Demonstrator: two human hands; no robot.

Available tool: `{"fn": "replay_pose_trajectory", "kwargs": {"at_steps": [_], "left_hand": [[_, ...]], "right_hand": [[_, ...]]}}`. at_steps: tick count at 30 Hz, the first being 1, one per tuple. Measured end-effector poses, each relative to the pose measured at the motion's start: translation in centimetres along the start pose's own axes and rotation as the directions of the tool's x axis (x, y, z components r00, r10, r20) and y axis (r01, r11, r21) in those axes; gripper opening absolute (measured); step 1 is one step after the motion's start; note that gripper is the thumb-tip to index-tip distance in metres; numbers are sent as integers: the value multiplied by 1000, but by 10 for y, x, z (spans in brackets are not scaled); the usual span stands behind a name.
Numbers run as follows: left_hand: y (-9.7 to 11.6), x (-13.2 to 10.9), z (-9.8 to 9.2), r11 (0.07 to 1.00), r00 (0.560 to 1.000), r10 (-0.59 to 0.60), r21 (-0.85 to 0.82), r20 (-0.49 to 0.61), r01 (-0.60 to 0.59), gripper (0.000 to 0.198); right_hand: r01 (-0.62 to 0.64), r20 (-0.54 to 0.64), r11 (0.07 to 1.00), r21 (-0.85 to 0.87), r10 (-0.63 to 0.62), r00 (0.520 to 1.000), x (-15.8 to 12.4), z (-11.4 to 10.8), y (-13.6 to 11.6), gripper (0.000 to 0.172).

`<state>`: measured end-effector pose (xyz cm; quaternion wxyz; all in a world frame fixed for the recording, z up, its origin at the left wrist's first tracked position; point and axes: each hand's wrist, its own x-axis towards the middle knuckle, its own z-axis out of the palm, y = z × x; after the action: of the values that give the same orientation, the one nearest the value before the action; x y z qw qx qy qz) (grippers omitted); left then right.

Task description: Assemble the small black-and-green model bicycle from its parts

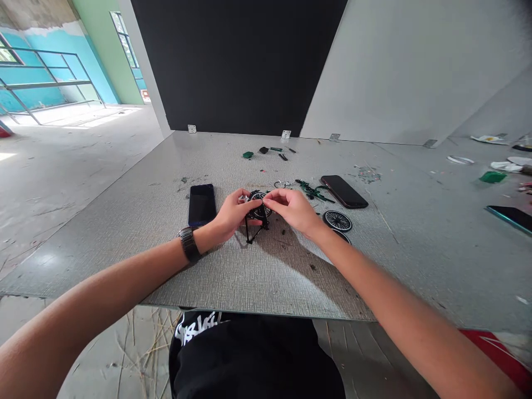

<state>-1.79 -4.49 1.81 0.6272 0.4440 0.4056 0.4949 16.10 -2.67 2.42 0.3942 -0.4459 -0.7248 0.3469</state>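
Between my two hands is a small black model bicycle frame (251, 235) with a spoked wheel (258, 207) at its upper part. My left hand (235, 213) is closed around the wheel and frame from the left, its thumb lying near the hub. From the right, my right hand (290, 206) pinches with thumb and forefinger at the wheel's middle; whatever is in the pinch is too small to make out. Another spoked wheel (337, 220) lies to the right of my right hand, partly over a further wheel (343, 237) that my forearm half covers.
Phones lie left (202, 204) and right (344, 191) of my hands. Green bicycle parts (312, 190) sit beyond my right hand. Small green and black pieces (248, 155) are scattered near the black panel (241, 66). Another phone (510, 217) and a person's fingers (527, 187) show at far right.
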Motion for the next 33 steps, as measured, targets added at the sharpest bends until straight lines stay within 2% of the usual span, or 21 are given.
{"fn": "replay_pose_trajectory", "kwargs": {"at_steps": [5, 10, 15, 20, 24, 33], "left_hand": [[0, 0, 1, 1000, 1000, -10, -2, -17, 10, 20], [2, 0, 1, 999, 999, -44, -23, -6, 44, 19], [2, 0, 1, 996, 999, -51, -68, 10, 51, 18], [1, 0, 1, 992, 997, -67, -108, 35, 70, 16], [2, -1, 2, 987, 995, -84, -130, 55, 91, 12], [6, -3, 3, 972, 986, -149, -173, 69, 159, 11]], "right_hand": [[14, -26, 1000, -10, -14, 1000, -1, 3, -1, 20], [96, -81, 984, -153, -109, 991, -5, 6, -7, 19], [151, -85, 956, -252, -177, 980, -8, 8, -11, 18], [277, -111, 902, -331, -329, 938, -10, 8, -12, 10], [370, -70, 845, -386, -427, 901, -10, 7, -10, 8], [482, 51, 694, -535, -543, 839, -9, 5, -7, 12]]}}
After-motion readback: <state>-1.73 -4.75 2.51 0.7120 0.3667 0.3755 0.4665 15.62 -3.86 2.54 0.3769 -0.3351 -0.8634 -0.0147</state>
